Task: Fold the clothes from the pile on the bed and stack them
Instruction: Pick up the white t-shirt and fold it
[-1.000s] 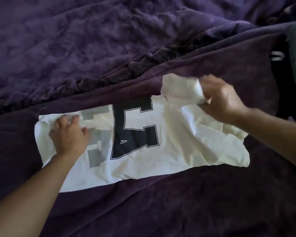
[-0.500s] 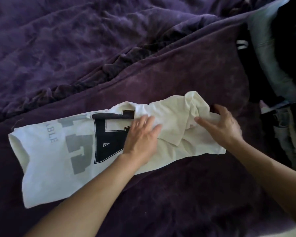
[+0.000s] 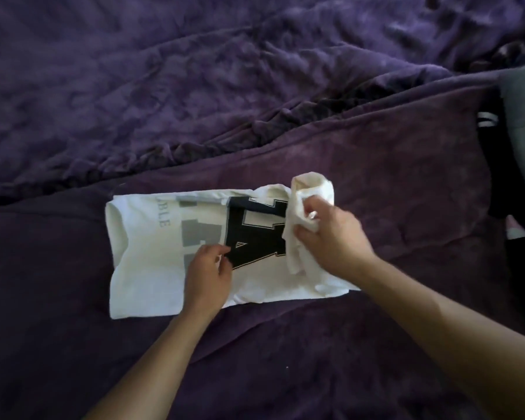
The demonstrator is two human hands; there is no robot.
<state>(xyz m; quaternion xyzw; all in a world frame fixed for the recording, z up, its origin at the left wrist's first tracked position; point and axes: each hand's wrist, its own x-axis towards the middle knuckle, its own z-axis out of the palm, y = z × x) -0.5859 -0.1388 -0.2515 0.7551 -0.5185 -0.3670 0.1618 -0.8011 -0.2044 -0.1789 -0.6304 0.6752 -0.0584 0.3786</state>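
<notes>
While the right hand [image 3: 331,237] grips 1 bunched end of the white T-shirt [image 3: 146,268] to fold it over, the left hand [image 3: 208,274] presses flat, anchoring it.

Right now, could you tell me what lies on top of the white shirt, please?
The left hand touches the shirt at its black print; the right hand grips the bunched end, folded over it. Cloth beneath both is hidden.

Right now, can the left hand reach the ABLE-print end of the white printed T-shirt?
Probably yes. The left hand rests on the white printed T-shirt near its middle; only flat cloth lies between it and that end. The right hand grips bunched fabric at the opposite end.
</notes>
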